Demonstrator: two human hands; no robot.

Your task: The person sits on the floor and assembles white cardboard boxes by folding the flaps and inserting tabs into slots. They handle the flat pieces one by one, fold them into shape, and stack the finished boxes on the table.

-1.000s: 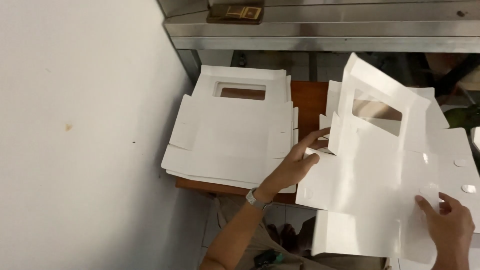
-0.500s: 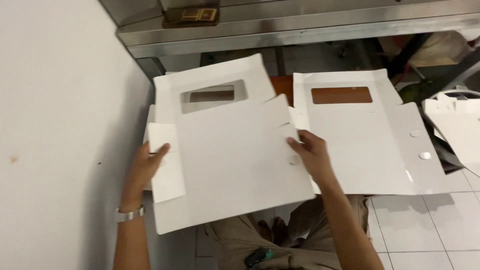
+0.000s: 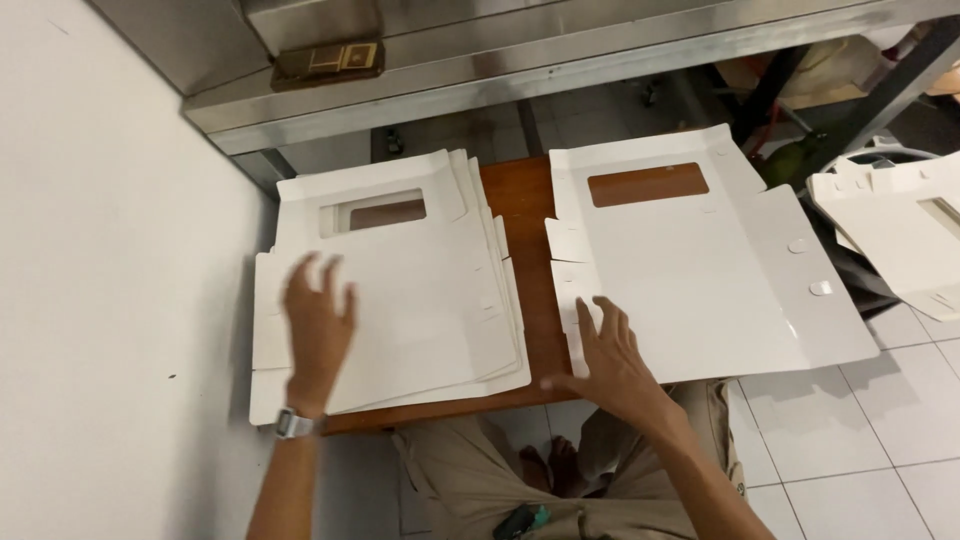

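left hand (image 3: pixel 318 325) on box stack (image 3: pixel 400 290), right hand (image 3: pixel 610 360) beside

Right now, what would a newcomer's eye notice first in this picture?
Two sets of flat white box blanks with cut-out windows on a small brown table: a stack on the left and a single sheet on the right. The left hand lies open over the stack, and the right hand rests at the sheet's near edge.

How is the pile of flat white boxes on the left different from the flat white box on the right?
The left pile is several sheets stacked with edges fanned out; the right box looks like one sheet. The left hand is over the left pile; the right hand touches the right box's near edge. Both are white, unfolded, with a rectangular window.
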